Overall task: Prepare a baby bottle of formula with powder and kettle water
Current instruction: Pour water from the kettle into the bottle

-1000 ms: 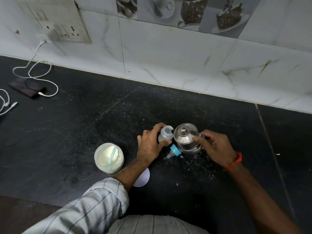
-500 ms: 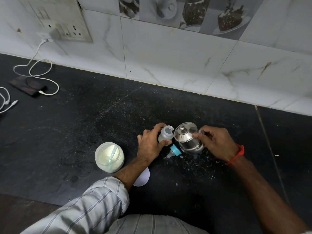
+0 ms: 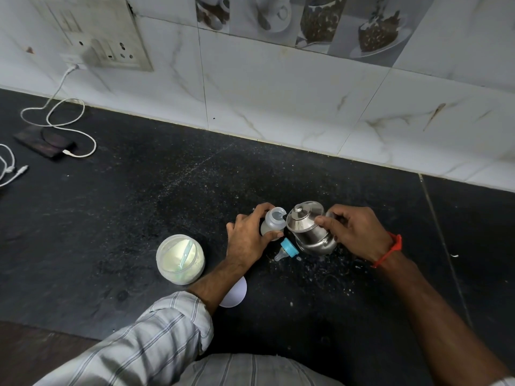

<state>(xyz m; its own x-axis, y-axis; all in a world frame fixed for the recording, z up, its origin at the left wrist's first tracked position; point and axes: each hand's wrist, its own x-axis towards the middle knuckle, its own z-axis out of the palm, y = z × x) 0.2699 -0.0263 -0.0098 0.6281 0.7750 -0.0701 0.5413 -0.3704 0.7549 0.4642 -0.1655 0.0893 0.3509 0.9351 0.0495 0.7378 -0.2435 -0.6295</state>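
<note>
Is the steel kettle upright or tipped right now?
Tipped. The kettle, held by the right hand, leans toward the open baby bottle that the left hand steadies, spout at the bottle's mouth. Whether water flows cannot be told.

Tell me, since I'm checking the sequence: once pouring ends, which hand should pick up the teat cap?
Probably the right hand: once it sets down the kettle, the teat cap lies just beside it, while the left hand steadies the bottle.

My left hand (image 3: pixel 248 240) hides the near side of the small clear plastic baby bottle (image 3: pixel 274 222). My forearm covers most of the round white lid (image 3: pixel 235 295) nearer me than the bottle. The steel kettle's (image 3: pixel 309 229) handle is hidden inside my right hand (image 3: pixel 354 232).
</note>
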